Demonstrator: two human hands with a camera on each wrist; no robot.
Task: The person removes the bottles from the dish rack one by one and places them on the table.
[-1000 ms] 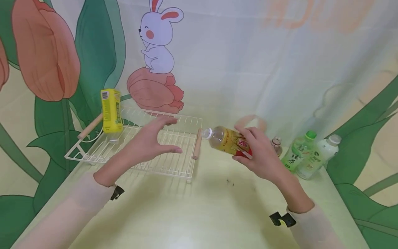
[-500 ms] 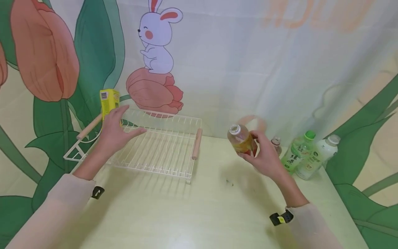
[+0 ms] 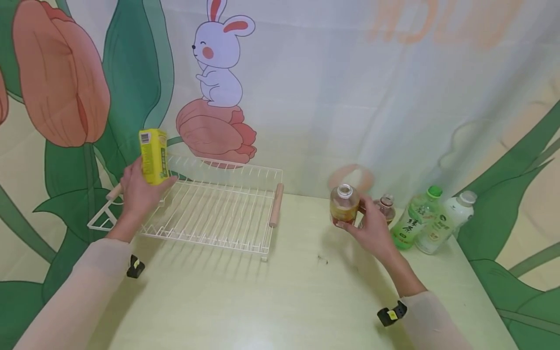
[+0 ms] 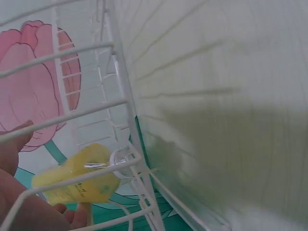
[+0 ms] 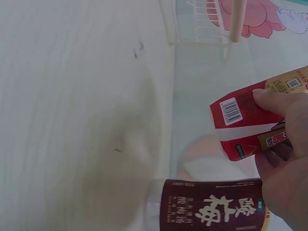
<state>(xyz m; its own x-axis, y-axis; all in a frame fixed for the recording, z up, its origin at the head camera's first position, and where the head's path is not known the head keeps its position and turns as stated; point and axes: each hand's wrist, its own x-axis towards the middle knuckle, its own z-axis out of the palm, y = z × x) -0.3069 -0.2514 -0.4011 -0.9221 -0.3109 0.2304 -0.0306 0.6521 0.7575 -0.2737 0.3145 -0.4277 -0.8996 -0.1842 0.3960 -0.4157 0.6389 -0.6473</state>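
My right hand (image 3: 369, 226) holds a drink bottle (image 3: 343, 204) with a red and yellow label, thumb in front and fingers behind. The bottle stands nearly upright above the table, its open mouth facing up. At the left, my left hand (image 3: 142, 192) reaches around a yellow bottle (image 3: 153, 155), which stands upside down at the end of the white wire rack (image 3: 210, 209). In the left wrist view, the fingers lie by the yellow bottle (image 4: 84, 175), its cap end down among the wires; the thumb stands apart from it.
Behind my right hand stands a plum drink bottle (image 5: 211, 204) with a dark label. Farther right are a green tea bottle (image 3: 415, 218) and a whitish bottle (image 3: 448, 223). Wooden handles (image 3: 276, 205) flank the rack. A printed curtain (image 3: 306, 97) hangs behind the table (image 3: 245, 301).
My left hand has moved left to the yellow bottle. My right hand has turned its bottle from lying sideways to nearly upright and shifted it slightly right, toward the other bottles.
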